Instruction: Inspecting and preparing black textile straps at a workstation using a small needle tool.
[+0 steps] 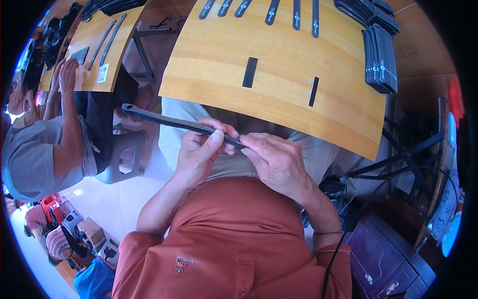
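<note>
A long dark grey strap (pixel 164 119), looking like several layers stacked together, lies in my hands above my lap. Its rounded end with a hole sticks out to the left. My left hand (pixel 201 149) is closed round it near its right end, thumb on top. My right hand (pixel 274 158) pinches that right end between thumb and fingers. The tip under my fingers is hidden. Just beyond my hands is the near edge of a wooden table (pixel 209 65). On it lie a short black strip (pixel 250 72) and a narrower black strip (pixel 313 91).
Several dark straps (pixel 272 12) lie in a row along the table's far side. Bundled straps (pixel 379 60) are piled at its right edge. Another person (pixel 50 154) sits at a second table (pixel 94 37) on the left. A purple cabinet (pixel 381 249) stands lower right.
</note>
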Demonstrator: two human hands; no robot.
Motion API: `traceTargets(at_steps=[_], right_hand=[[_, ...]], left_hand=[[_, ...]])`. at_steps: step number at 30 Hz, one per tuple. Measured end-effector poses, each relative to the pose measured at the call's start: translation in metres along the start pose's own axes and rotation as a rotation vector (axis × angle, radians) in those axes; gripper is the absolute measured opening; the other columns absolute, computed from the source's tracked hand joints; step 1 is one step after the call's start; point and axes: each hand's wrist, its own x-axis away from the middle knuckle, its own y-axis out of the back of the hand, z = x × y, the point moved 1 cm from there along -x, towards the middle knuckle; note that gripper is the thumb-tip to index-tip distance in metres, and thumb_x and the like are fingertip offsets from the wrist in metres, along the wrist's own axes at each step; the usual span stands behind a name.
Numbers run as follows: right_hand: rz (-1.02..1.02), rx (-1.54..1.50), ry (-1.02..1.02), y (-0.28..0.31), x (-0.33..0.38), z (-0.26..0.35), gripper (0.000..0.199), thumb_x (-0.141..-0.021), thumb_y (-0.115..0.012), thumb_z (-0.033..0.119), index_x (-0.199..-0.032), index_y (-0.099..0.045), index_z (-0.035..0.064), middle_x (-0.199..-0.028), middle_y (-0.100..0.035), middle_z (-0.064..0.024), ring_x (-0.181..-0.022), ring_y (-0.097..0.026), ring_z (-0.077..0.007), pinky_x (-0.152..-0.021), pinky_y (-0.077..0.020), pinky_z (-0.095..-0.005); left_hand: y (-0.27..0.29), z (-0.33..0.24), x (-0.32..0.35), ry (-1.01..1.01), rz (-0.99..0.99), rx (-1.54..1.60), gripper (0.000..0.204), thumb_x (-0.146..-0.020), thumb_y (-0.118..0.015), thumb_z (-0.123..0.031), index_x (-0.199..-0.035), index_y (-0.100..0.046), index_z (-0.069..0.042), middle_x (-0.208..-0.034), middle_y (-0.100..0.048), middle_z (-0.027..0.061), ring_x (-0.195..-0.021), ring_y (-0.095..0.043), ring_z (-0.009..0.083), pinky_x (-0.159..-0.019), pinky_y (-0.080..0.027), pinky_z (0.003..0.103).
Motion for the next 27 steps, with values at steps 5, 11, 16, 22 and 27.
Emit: traceTargets(at_steps=[5, 11, 16, 22, 27], right_hand=[[0.004, -0.008, -0.001, 0.0, 0.001, 0.0, 0.024, -0.081, -0.071, 0.002, -0.104, -0.067, 0.0035, -0.095, -0.071, -0.0118, -0.078, -0.071, -0.0284, -0.062, -0.0565, -0.0367], [0.005, -0.006, 0.01, -0.003, 0.002, -0.001, 0.023, -0.081, -0.07, 0.003, -0.104, -0.067, 0.0039, -0.095, -0.071, -0.0109, -0.076, -0.07, -0.0272, -0.06, -0.0559, -0.0363], [0.009, 0.058, 0.028, -0.004, 0.004, -0.002, 0.024, -0.08, -0.068, 0.003, -0.104, -0.068, 0.0061, -0.094, -0.072, -0.0089, -0.07, -0.068, -0.0243, -0.058, -0.0547, -0.036], [0.072, 0.353, 0.01, -0.006, 0.005, 0.003, 0.029, -0.077, -0.063, 0.002, -0.106, -0.068, 0.0049, -0.094, -0.071, -0.0077, -0.065, -0.065, -0.0222, -0.056, -0.0541, -0.0359], [-0.142, 0.114, 0.031, -0.003, 0.007, -0.002, 0.028, -0.079, -0.068, 0.0, -0.107, -0.068, 0.0024, -0.09, -0.072, -0.0094, -0.068, -0.067, -0.0235, -0.058, -0.0548, -0.0359]], left_hand=[[0.001, 0.001, 0.001, -0.016, 0.007, -0.021, 0.018, -0.1, -0.059, -0.016, -0.112, -0.054, -0.003, -0.107, -0.064, 0.0163, -0.088, -0.065, 0.0169, -0.078, -0.056, 0.029], [0.002, 0.001, 0.002, -0.026, -0.007, -0.05, 0.017, -0.1, -0.06, -0.016, -0.11, -0.054, -0.003, -0.106, -0.064, 0.0156, -0.086, -0.065, 0.0161, -0.078, -0.055, 0.028], [0.003, 0.002, 0.003, -0.055, -0.017, -0.119, 0.018, -0.099, -0.062, -0.017, -0.108, -0.054, -0.003, -0.104, -0.064, 0.0153, -0.086, -0.065, 0.0153, -0.078, -0.055, 0.028], [-0.006, 0.002, 0.012, -0.173, 0.015, -0.275, 0.016, -0.099, -0.061, -0.015, -0.106, -0.053, -0.003, -0.106, -0.064, 0.0158, -0.088, -0.064, 0.0146, -0.08, -0.055, 0.028], [-0.011, -0.003, 0.01, -0.205, -0.013, -0.283, 0.014, -0.099, -0.061, -0.012, -0.106, -0.053, -0.003, -0.108, -0.063, 0.0161, -0.09, -0.064, 0.0148, -0.081, -0.056, 0.028]])
